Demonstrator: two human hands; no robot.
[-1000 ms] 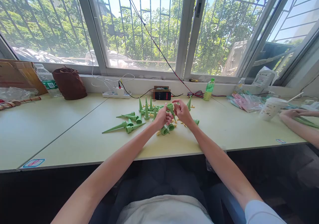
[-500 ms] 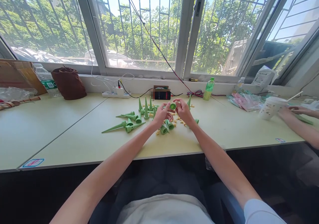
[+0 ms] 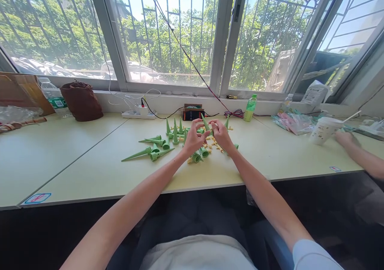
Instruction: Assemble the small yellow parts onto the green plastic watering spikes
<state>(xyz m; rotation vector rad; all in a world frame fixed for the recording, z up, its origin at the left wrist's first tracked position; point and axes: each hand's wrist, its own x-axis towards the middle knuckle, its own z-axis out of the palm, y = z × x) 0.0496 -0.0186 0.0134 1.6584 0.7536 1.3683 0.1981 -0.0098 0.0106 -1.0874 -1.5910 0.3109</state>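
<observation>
My left hand (image 3: 193, 138) and my right hand (image 3: 220, 134) meet over the pale table (image 3: 90, 162), and both pinch one green plastic cone spike (image 3: 205, 123) whose tip points up and away from me. Under my hands lie several green cone spikes (image 3: 156, 148), some standing upright (image 3: 175, 132), along with small yellow parts (image 3: 214, 144) and two green caps (image 3: 200, 155).
A brown bag (image 3: 81, 101), a water bottle (image 3: 54, 98) and a cardboard box (image 3: 18, 92) stand at the back left. A power strip (image 3: 139, 113), a small black device (image 3: 192, 113) and a green bottle (image 3: 249, 108) line the sill. Another person's arm (image 3: 357, 154) rests beside a paper cup (image 3: 324, 131) at the right.
The green spike in my hands has turned: its open end faced me before, its tip now points up and away. The other person's hand at the right has drawn back a little.
</observation>
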